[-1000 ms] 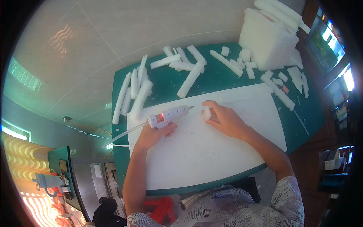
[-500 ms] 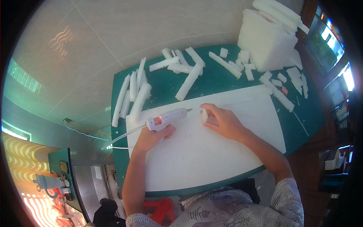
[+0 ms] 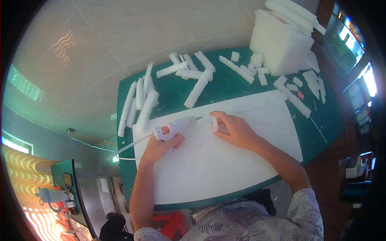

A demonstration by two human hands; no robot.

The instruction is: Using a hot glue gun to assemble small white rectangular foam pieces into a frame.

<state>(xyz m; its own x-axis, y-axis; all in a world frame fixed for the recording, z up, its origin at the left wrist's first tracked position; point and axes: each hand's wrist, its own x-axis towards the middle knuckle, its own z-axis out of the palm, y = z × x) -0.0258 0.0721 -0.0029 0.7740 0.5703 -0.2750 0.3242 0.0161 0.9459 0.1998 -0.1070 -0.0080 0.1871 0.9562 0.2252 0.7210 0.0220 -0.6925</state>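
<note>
Head view: pinches a small white foam piece (image 3: 214, 123) between the fingertips and thumb of the right hand (image 3: 237, 131), just right of a metal nozzle (image 3: 199, 118) and apart from it; grips it by its ends, probably to leave the left side bare and the skin clear of heat. Clasps a white glue gun (image 3: 183, 123) in the left hand (image 3: 163, 148), with fingers curled round the handle for a steady hold; cannot tell about any press on the trigger, hidden from here. Aims the nozzle at the foam, with a long pale glue stick (image 3: 130, 146) out the back, presumably too long to fit inside. Holds both over a broad white board (image 3: 217, 168), perhaps laid to shield the green surface (image 3: 169, 90). Beyond, loose foam strips (image 3: 200, 86), apparently set back to free working room. At far right, a large foam block (image 3: 277, 44) under more strips; near it, small offcuts (image 3: 256, 60), a pink scrap (image 3: 300, 95) and a thin pale stick (image 3: 319, 130)
</note>
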